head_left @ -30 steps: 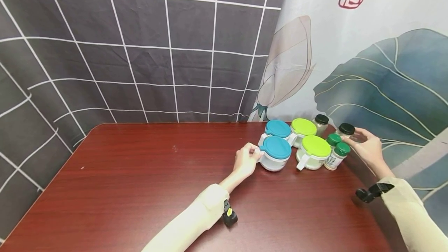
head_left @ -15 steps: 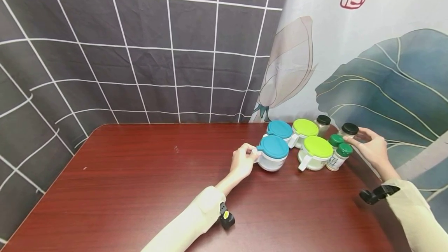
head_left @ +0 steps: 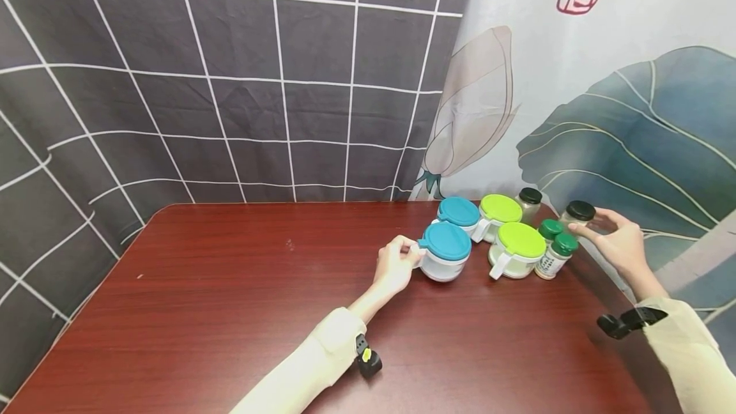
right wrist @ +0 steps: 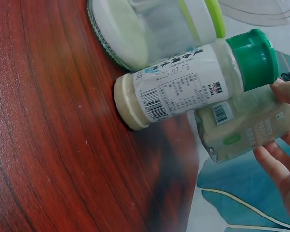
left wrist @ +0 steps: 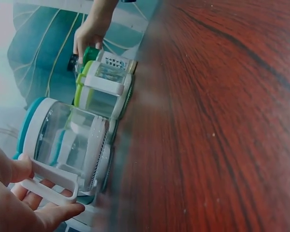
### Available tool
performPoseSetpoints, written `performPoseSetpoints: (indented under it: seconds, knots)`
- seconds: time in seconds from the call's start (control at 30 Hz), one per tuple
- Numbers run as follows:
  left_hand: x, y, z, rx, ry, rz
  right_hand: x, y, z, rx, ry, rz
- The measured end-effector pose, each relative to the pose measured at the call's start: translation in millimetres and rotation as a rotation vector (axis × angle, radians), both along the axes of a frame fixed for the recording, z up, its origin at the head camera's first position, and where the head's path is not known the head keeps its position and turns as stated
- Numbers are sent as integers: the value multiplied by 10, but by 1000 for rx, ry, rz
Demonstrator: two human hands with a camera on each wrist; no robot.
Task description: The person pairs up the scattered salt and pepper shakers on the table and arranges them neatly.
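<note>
My left hand pinches the white handle of the front blue-lidded seasoning jar. In the left wrist view, the thumb and fingers close round that handle. On the right, my right hand holds a black-capped spice jar between thumb and fingers. The right wrist view shows this jar tilted in that view, with pale contents, behind a green-capped shaker. Whether its base touches the table cannot be told.
Behind the front blue-lidded jar stands another blue-lidded jar. Two green-lidded jars, two green-capped shakers and a second black-capped jar stand close together. Wall hangings border the reddish-brown table at back and right.
The front blue-lidded jar has slid slightly left with my left hand, widening its gap from the green-lidded jar. My right hand and the black-capped spice jar have shifted slightly right, away from the shakers.
</note>
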State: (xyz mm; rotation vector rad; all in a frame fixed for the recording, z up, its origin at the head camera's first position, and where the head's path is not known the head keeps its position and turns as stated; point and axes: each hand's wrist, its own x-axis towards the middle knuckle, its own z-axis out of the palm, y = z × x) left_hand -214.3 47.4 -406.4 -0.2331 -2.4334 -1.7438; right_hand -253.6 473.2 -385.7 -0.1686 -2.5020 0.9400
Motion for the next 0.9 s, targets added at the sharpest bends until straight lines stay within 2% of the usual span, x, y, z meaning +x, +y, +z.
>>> performPoseSetpoints:
  seconds: [0.17,0.43,0.63,0.9]
  knots:
    - [21,-20,31,-10,14,-4,134,-176,187,-14,-7,6]
    - [64,-71,101,34,44,-23,125,-173,240,2,28,-11]
    - [81,-120,127,31,46,-15,121,-184,292,-21,67,-6]
    - [87,-216,100,21,52,4,106,-207,348,-83,93,-11]
